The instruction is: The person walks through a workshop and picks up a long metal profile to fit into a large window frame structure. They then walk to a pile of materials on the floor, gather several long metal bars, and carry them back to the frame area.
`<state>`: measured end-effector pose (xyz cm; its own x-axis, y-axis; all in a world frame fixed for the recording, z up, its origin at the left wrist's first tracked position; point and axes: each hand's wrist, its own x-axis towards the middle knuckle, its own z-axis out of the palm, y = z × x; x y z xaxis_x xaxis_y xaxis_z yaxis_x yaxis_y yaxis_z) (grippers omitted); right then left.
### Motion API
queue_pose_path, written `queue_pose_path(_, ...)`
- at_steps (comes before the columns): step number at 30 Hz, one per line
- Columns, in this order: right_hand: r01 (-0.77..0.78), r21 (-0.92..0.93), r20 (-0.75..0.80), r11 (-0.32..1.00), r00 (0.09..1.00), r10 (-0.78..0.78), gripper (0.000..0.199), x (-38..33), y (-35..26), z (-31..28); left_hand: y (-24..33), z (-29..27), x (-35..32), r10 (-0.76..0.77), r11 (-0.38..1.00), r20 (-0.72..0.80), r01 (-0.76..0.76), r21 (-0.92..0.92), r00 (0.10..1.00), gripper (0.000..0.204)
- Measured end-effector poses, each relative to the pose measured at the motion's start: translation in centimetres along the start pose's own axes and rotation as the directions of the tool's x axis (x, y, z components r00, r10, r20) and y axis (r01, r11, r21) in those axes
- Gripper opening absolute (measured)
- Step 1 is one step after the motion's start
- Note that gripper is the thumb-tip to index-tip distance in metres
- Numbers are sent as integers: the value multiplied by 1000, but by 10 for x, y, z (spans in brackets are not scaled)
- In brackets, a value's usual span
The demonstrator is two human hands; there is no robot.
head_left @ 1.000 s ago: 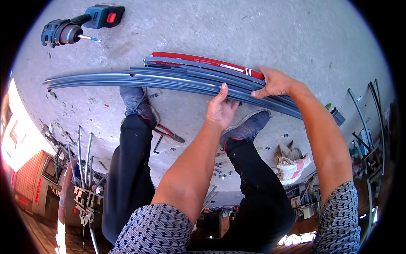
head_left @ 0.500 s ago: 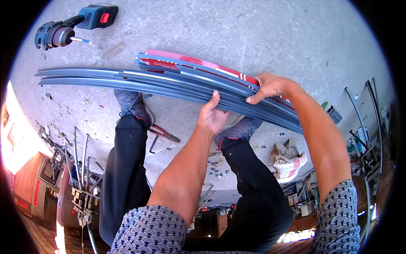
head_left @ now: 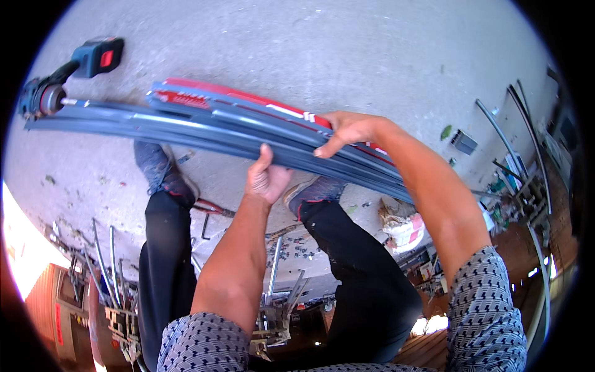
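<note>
A bundle of long grey channel strips (head_left: 204, 133) lies slantwise across my hands, above the floor in front of my shoes. A red printed strip (head_left: 248, 99) runs along its far side. My left hand (head_left: 266, 180) grips the near edge, thumb on top and fingers partly hidden beneath. Farther right, my right hand (head_left: 353, 131) clasps the bundle over its far side, thumb on the strips. At the far left, a cordless drill (head_left: 46, 96) rests on the floor. Its bit tip meets the bundle's left end in the picture; whether they touch, I cannot tell.
Red-handled pliers (head_left: 214, 208) and a black hex key (head_left: 205, 226) lie between my shoes. A white and red sack (head_left: 403, 229) stands right of my right leg. Beyond my right forearm are a small grey block (head_left: 463, 142) and upright metal rods (head_left: 496, 127).
My whole view has swung, moving floor things leftward in it. The bundle has shifted left with both hands, its left end now by the drill and its right end away from the grey block.
</note>
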<state>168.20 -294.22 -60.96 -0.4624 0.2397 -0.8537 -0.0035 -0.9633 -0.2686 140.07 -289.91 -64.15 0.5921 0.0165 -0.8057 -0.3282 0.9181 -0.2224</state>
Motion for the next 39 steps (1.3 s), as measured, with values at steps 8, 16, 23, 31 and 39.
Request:
queue_pose_path(8,-19,-128,5,992,1000,20,74,10,-25,28,7,13,-39,154,986,-61,-157,-54,986,94)
queue_pose_path(16,-2,-185,-13,983,1000,-1,70,-30,-69,68,15,43,-103,235,970,-156,-242,-25,959,106)
queue_pose_path(23,62,-237,-13,970,998,-67,75,-77,-122,105,28,98,-173,297,954,-130,-299,8,946,105)
queue_pose_path(31,190,-240,-8,952,980,-198,70,-131,-160,128,30,152,-227,376,924,-128,-382,-27,918,101)
queue_pose_path(39,284,-285,-15,916,954,-300,69,-176,-187,143,23,208,-266,458,889,-96,-456,45,884,103)
